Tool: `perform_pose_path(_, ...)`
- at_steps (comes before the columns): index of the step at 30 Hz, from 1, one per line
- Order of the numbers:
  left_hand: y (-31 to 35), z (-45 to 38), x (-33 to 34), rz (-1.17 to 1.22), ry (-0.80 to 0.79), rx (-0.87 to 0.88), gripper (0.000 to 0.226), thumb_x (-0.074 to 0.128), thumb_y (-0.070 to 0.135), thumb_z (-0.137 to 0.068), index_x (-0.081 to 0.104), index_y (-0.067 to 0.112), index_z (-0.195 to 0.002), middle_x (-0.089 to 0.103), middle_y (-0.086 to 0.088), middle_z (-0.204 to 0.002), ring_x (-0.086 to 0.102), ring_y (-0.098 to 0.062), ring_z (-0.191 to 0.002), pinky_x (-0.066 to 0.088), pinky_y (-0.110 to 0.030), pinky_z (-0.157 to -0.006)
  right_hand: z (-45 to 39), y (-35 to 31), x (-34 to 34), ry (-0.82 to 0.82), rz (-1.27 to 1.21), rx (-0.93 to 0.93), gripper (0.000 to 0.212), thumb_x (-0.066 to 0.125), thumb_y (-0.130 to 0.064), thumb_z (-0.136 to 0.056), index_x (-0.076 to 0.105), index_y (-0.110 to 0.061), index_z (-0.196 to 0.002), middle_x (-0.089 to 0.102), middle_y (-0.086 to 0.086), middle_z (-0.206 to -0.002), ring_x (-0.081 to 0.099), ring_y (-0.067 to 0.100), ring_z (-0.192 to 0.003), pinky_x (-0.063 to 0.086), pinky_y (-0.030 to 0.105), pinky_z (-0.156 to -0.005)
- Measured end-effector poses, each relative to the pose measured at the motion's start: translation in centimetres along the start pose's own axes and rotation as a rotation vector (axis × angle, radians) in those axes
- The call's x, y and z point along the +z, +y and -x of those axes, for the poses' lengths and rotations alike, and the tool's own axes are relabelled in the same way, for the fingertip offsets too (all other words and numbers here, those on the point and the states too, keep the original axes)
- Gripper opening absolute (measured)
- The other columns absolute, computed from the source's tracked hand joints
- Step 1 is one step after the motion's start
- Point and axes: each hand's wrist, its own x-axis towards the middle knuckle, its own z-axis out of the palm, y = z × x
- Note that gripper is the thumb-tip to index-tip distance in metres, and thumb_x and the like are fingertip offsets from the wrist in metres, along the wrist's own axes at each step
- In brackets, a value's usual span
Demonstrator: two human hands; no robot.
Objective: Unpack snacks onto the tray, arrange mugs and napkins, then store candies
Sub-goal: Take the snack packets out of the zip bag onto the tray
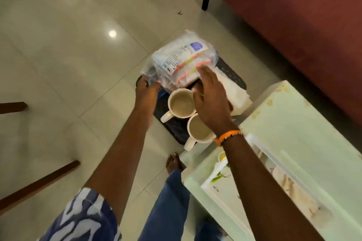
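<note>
The person's left hand pinches the corner of a clear snack bag so it stays up off the dark tray, at about twelve o'clock from the mugs. The right hand is spread open over the packets, holding nothing, maybe ready to pull one out. Two white mugs look empty, and napkins lie at three o'clock.

Tray: snack bag beyond both hands; one mug between left hand and right hand, second mug nearer; napkins right.
</note>
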Motion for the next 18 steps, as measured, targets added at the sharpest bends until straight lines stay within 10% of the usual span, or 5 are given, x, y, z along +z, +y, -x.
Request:
perform_pose_path(2,0.3,-2.0,-0.6,0.082,-0.008,-0.164,0.039,0.053,0.021,-0.088,0.051,0.011,-0.126,0.060,-0.010,-0.117,0.058,-0.011,-0.084,0.049,-0.012,-0.058,-2.5,0.3,0.6,0.038,-0.026,0.003,0.056,0.051,-0.011,-0.088,0.031,-0.014,-0.141,0.032,0.010,-0.151,0.033,0.027,-0.138,0.031,0.044,-0.113)
perform_pose_path(6,-0.2,-5.3,-0.7,0.084,-0.063,-0.325,0.055,0.058,0.038,-0.085,0.042,0.018,-0.133,0.051,-0.009,-0.133,0.049,-0.025,-0.119,0.040,-0.041,-0.104,-6.0,0.9,1.6,-0.031,0.044,0.016,0.057,0.051,-0.012,-0.088,0.031,-0.023,-0.141,0.023,0.008,-0.154,0.042,0.030,-0.131,0.045,0.049,-0.102)
perform_pose_path(18,3.3,-6.9,1.5,0.153,-0.136,-0.150,0.037,0.050,0.023,-0.094,0.050,0.004,-0.125,0.059,-0.020,-0.124,0.058,-0.035,-0.112,0.045,-0.047,-0.100,-7.1,1.5,1.7,-0.088,-0.127,0.123,0.054,0.051,-0.010,-0.089,0.034,-0.021,-0.139,0.026,0.005,-0.152,0.029,0.023,-0.137,0.031,0.033,-0.108)
